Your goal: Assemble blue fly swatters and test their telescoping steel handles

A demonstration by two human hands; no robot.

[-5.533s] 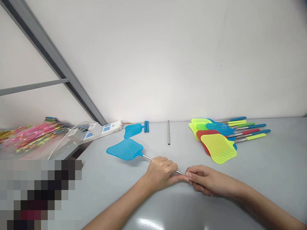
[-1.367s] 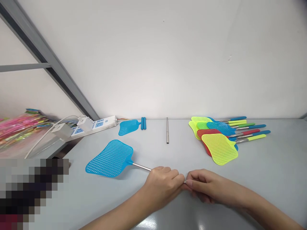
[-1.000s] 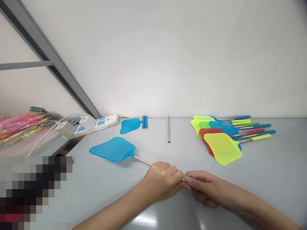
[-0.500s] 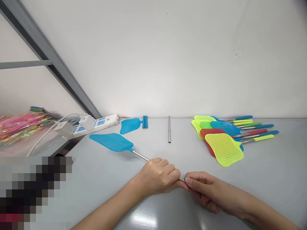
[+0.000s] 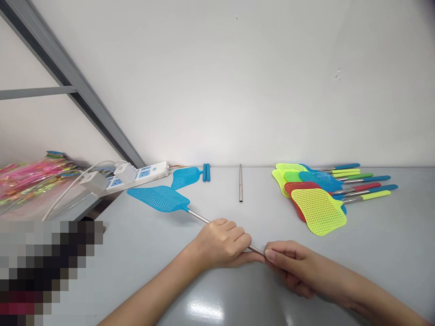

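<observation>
I hold a blue fly swatter point(image 5: 159, 198) with a thin metal rod over the grey table point(image 5: 390, 244). My left hand point(image 5: 219, 244) is closed round the rod near its middle. My right hand point(image 5: 292, 267) pinches the rod's near end, and a short bare stretch of rod shows between the two hands. The mesh head points away to the left and is lifted a little off the table.
A loose blue swatter head point(image 5: 185, 176) with two blue grips point(image 5: 206, 172) and a bare metal rod point(image 5: 240, 182) lie near the wall. A pile of coloured swatters point(image 5: 316, 190) lies at right. A white power strip point(image 5: 136, 174) and plastic packets point(image 5: 30, 181) are at left.
The swatter head has swung from lying flat near the table edge to pointing further away and left. My hands have drawn slightly apart, baring a short length of rod between them.
</observation>
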